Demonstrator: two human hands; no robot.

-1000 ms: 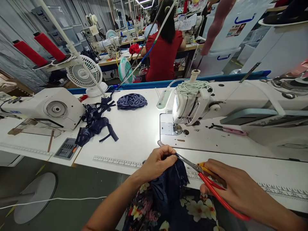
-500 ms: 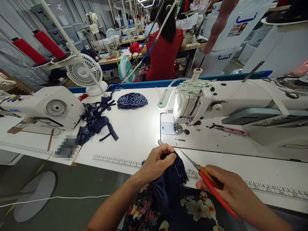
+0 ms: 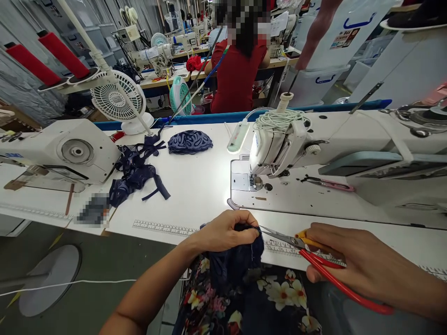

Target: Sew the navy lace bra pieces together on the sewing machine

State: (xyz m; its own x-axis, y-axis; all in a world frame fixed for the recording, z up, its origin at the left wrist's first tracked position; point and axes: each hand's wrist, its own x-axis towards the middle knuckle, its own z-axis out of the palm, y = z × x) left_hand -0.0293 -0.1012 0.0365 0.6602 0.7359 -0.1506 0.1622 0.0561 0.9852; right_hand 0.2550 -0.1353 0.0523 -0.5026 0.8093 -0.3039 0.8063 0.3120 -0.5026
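The left hand [image 3: 225, 231] is positioned at the near edge of the tabletop [image 3: 195, 195], its thumb and fingers pinched closed on the upper edge of a navy fabric piece [image 3: 235, 265]. The fabric hangs from this grip in front of the near edge, over a floral-print garment [image 3: 284, 295]. The right hand [image 3: 356, 251], to the right, has its fingers curled around the orange and red handles of a pair of scissors [image 3: 282, 237]. The blades point left, with the tips just beside the left fingertips; contact between tips and fabric cannot be determined. On the far side of the hands stands a white sewing machine [image 3: 277, 144], with a pink-handled tool [image 3: 330, 184] lying on its bed. Farther left on the tabletop rest a navy patterned piece [image 3: 190, 142] and a heap of navy straps [image 3: 136, 177], the latter near a second sewing machine [image 3: 52, 149]. A printed ruler scale [image 3: 162, 227] runs along the near edge.
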